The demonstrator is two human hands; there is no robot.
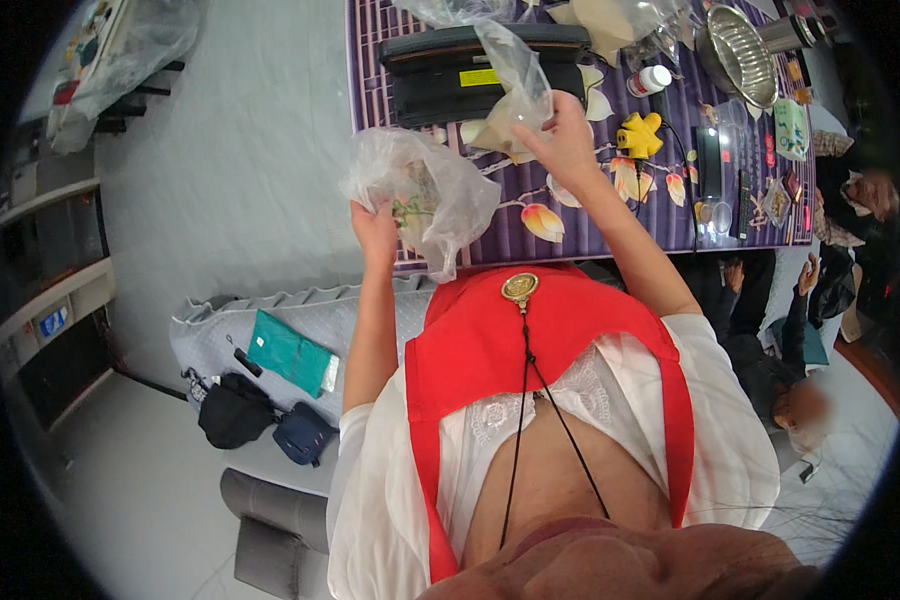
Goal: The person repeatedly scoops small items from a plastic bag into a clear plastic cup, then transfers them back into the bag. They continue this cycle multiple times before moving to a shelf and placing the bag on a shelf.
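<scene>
My left hand (pixel 376 232) grips the edge of a crumpled clear plastic bag (pixel 457 199) at the table's left front corner. Green stems (pixel 412 211) show through its film; the rest of the contents is blurred. Farther back and to the right, my right hand (pixel 566 146) pinches a second clear plastic bag (pixel 521 67), which stretches up over a black case (pixel 439 82) bearing a yellow label. Something pale beige (pixel 499 131) lies in or behind that film beside my fingers; I cannot tell what it is.
On the purple floral tablecloth (pixel 600 225) are a yellow power socket (pixel 640 135) with a cord, a white bottle (pixel 650 80), a metal basin (pixel 742 60) and a tissue pack (pixel 790 129). People sit at the right. A teal folder (pixel 291 351) and bags lie on the seat at left.
</scene>
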